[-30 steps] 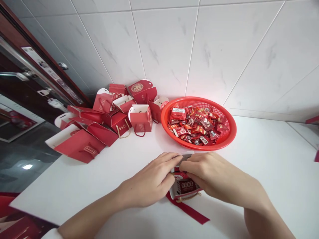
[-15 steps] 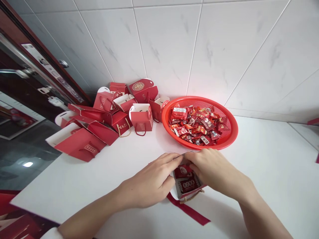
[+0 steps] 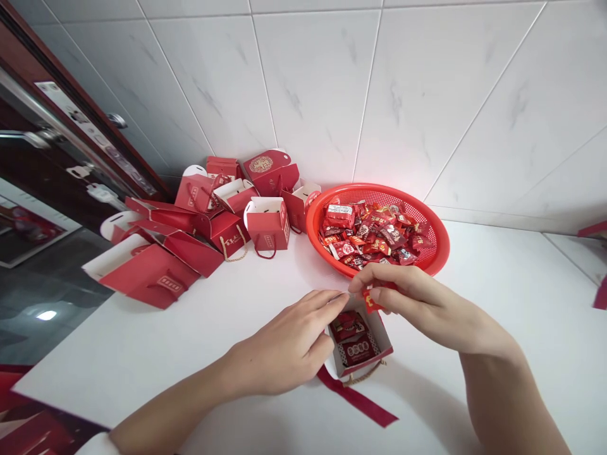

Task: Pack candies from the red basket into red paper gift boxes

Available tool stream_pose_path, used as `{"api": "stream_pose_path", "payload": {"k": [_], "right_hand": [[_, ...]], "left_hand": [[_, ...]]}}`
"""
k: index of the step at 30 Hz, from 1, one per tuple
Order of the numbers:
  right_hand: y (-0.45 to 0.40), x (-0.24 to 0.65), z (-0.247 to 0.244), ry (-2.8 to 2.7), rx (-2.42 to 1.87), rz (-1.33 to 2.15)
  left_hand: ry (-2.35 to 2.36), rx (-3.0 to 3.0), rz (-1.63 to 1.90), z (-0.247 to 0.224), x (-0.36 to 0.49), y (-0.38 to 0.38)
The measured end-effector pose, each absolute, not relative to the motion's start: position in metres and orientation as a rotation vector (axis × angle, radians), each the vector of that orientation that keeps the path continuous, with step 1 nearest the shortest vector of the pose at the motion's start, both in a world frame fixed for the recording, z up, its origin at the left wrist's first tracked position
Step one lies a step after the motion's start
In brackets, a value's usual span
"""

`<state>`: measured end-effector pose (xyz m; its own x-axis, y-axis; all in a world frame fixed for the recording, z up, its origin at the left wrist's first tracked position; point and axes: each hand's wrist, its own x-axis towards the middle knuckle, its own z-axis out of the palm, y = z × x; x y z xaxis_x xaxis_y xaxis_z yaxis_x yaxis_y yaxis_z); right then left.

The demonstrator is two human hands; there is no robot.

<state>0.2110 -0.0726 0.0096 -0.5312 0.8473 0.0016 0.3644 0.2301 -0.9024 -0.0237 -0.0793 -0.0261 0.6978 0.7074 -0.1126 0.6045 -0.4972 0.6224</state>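
Observation:
A small open red gift box point(image 3: 385, 351) with a pale inside stands on the white table in front of me. Dark red wrapped candies point(image 3: 356, 347) lie in its bottom. My left hand point(image 3: 294, 341) grips the left and far side of the box, its fingertips reaching over the far rim. Above the box's far right corner, my right hand point(image 3: 417, 300) pinches a small red wrapped candy point(image 3: 372, 301) with yellow print between thumb and fingers. Part of this candy is hidden by the fingers. A twisted rope handle point(image 3: 365, 374) hangs at the box's near side.
Behind the box sits a red plastic basket point(image 3: 439, 243) heaped with wrapped candies. Several red gift boxes point(image 3: 268, 229) are grouped at the back left. A dark red ribbon point(image 3: 363, 401) lies in front. A tiled wall point(image 3: 313, 82) closes the back, a door point(image 3: 28, 107) the left.
My right hand has risen out of the box and shifted slightly right, and a small red candy now shows in its fingers. The left hand has stayed on the box.

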Motion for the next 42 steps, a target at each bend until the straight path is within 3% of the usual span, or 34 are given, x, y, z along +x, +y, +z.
{"api": "stream_pose_path", "payload": {"k": [9,17,42], "right_hand": [[-0.076,0.222,0.007,-2.128,-0.996,1.381],[-0.101,0.194,-0.009,-2.705,-1.29,0.783],[-0.104,0.248,0.01,-2.592,-1.215,0.696]], "left_hand": [[0.987,2.241,0.169,-0.022,-0.022,-0.081],[0.99,2.278,0.11,-0.021,-0.021,-0.086],[0.817,2.44,0.185,-0.025,-0.021,-0.08]]}}
